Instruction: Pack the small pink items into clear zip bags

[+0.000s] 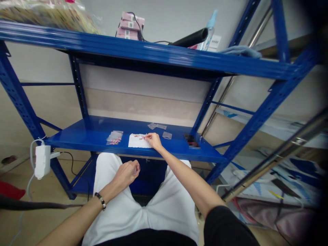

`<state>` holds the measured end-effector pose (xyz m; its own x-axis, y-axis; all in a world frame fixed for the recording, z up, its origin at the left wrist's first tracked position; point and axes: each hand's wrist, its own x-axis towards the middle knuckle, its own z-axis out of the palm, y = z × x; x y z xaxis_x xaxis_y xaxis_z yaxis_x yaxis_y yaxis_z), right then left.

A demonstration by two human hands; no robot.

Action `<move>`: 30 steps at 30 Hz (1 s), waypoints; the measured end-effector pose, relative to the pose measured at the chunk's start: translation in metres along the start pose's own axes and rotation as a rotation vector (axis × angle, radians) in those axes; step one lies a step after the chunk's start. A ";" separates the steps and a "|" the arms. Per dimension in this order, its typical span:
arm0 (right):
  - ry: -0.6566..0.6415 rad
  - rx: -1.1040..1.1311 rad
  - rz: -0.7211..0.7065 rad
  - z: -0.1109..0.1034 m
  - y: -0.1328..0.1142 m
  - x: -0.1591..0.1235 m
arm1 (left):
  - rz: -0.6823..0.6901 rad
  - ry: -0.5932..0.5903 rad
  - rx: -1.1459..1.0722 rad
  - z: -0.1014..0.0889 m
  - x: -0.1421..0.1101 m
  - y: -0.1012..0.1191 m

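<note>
My right hand rests at the edge of a white sheet of paper on the blue steel shelf. Its finger and thumb pinch a small orange piece, and a few similar pieces lie on the paper. To the left lies a clear plastic bag holding small red-orange items. Two flat clear bags and a small clear bag lie behind the paper. My left hand hangs curled above my white trousers, below the shelf, touching nothing on it.
A dark blurred item lies at the shelf's right. Blue uprights frame the shelf, and a blue upper shelf holds pink boxes and a black tube. A white power adapter hangs at left. Printed sheets lean at right.
</note>
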<state>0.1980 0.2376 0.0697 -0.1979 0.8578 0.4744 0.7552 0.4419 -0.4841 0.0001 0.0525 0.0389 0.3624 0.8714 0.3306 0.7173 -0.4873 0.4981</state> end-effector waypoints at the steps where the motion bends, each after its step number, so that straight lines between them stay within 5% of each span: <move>1: -0.003 -0.007 -0.006 0.004 0.001 0.002 | -0.008 0.003 0.016 -0.001 -0.001 -0.001; 12: -0.108 -0.090 -0.120 0.000 0.003 0.017 | -0.048 0.073 -0.112 0.001 0.004 -0.001; 22: -0.121 -0.077 -0.162 0.000 -0.004 0.018 | -0.166 0.194 -0.530 0.002 0.016 -0.019; 30: -0.031 0.169 -0.260 -0.029 -0.070 -0.008 | -0.172 0.209 -0.770 -0.001 0.020 -0.023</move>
<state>0.1652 0.1921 0.1209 -0.3920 0.7164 0.5772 0.5622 0.6831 -0.4661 -0.0098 0.0816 0.0347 0.1110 0.9462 0.3038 0.1148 -0.3159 0.9418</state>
